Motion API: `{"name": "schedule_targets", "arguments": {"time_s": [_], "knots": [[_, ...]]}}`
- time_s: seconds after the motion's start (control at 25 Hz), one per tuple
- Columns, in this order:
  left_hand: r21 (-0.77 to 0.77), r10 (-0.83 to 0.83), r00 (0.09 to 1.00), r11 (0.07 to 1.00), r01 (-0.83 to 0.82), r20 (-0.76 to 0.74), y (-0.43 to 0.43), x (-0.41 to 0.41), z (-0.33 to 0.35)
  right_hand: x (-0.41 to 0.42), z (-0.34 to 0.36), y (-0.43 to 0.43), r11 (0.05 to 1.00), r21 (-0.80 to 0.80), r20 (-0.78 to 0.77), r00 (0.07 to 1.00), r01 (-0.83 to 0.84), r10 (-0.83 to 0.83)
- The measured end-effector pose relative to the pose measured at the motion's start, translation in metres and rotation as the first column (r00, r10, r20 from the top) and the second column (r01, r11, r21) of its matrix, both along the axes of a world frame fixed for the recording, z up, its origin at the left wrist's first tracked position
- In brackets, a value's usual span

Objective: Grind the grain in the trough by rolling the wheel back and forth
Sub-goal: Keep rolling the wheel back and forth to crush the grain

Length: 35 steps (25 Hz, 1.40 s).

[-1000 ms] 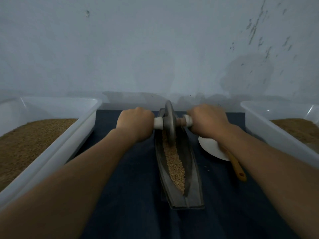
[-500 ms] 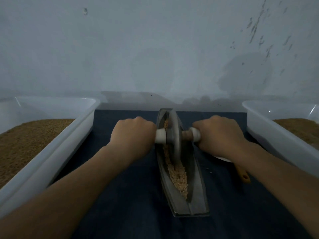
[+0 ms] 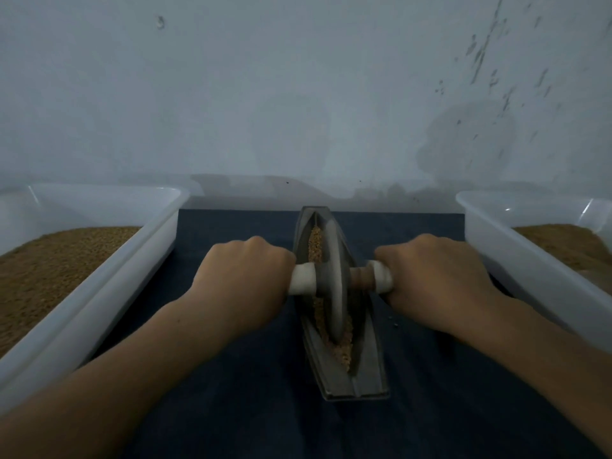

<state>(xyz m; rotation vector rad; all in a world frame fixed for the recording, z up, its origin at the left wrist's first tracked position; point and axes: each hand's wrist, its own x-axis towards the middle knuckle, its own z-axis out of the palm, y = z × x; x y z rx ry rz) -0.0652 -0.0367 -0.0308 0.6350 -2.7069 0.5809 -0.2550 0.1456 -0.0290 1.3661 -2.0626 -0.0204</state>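
Change: a second ago the grey metal disc wheel [image 3: 332,286] stood at the far end of the long, boat-shaped grey metal trough [image 3: 367,376]. It has since rolled toward the person and now stands about mid-length, a little into the near half.
Meaning for the task: this reads as the pulling half of one back-and-forth pass. A far stretch of tan grain [image 3: 314,241] lies uncovered behind the wheel, and a short heap remains ahead of it at the near end. The kernels look largely whole, so many passes probably remain.
Wheel: upright on its rim in the groove of the trough, axle crosswise, with grain against both faces.
Left hand [image 3: 245,279]: fingers curled fully round the left end of the axle handle [image 3: 303,283], knuckles up. Only a short white stub shows between fist and disc.
Right hand [image 3: 433,279]: fingers closed in the same way round the right end. A white collar and a brown wooden neck show beside the disc.
Arms: both forearms reach in from the lower corners, roughly mirrored, wrists straight, drawn back together with the wheel.
Trough: lies lengthwise on a dark blue cloth [image 3: 231,392], between two bins and apart from both.
Surroundings: a translucent white plastic bin on the left [image 3: 109,283] and another on the right [image 3: 530,260], each holding tan grain. A pale stained wall [image 3: 298,94] stands behind.
Next move, as a judgement: the near tip is close, so the stroke should reverse before the wheel pushes the heap over the end.
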Motion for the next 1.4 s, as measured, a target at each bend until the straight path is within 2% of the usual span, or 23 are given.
{"name": "schedule_targets", "arguments": {"time_s": [0.08, 0.24, 0.44, 0.52, 0.64, 0.72, 0.92, 1.08, 1.2, 1.32, 1.4], "knots": [[-0.002, 0.009, 1.000, 1.000, -0.009, 0.007, -0.003, -0.003, 0.001, 0.000, 0.002, -0.001, 1.000, 0.004, 0.020, 1.000, 0.010, -0.010], [0.016, 0.052, 0.999, 0.999, -0.052, 0.008, -0.033, -0.045, 0.007, -0.028, 0.002, -0.051, 0.995, 0.048, 0.213, 0.972, 0.088, -0.096], [0.009, 0.083, 0.996, 0.996, -0.083, 0.008, -0.048, -0.069, 0.022, -0.044, 0.017, -0.083, 0.989, 0.111, 0.311, 0.942, 0.096, -0.126], [-0.003, 0.056, 0.998, 0.998, -0.056, 0.001, -0.032, -0.049, 0.013, -0.033, 0.009, -0.057, 0.992, 0.098, 0.279, 0.955, 0.080, -0.104], [-0.039, 0.013, 0.999, 0.999, -0.014, -0.041, -0.004, -0.008, 0.000, -0.007, 0.000, -0.013, 0.999, 0.049, 0.122, 0.993, -0.001, -0.005], [-0.037, -0.009, 1.000, 0.999, 0.008, -0.027, 0.004, 0.002, -0.002, 0.003, 0.005, 0.000, 1.000, 0.030, 0.060, 0.998, -0.001, -0.001], [0.023, 0.042, 0.999, 0.999, -0.041, -0.012, -0.025, -0.036, 0.003, -0.016, 0.004, -0.042, 0.991, 0.077, 0.210, 0.970, 0.108, -0.122], [0.078, 0.092, 0.996, 0.993, -0.091, -0.004, -0.046, -0.064, 0.018, -0.033, 0.019, -0.083, 0.981, 0.125, 0.243, 0.955, 0.145, -0.172], [0.090, 0.074, 0.997, 0.993, -0.074, 0.004, -0.030, -0.045, 0.014, -0.021, 0.019, -0.061, 0.984, 0.143, 0.250, 0.958, 0.108, -0.141], [0.045, 0.033, 0.999, 0.999, -0.031, -0.038, -0.002, -0.007, -0.002, 0.000, 0.008, -0.016, 0.996, 0.082, 0.163, 0.986, 0.030, -0.044], [-0.040, 0.002, 0.999, 0.999, -0.004, -0.050, 0.012, 0.009, -0.003, 0.011, 0.006, 0.004, 1.000, 0.030, 0.083, 0.997, -0.004, 0.002]]}}
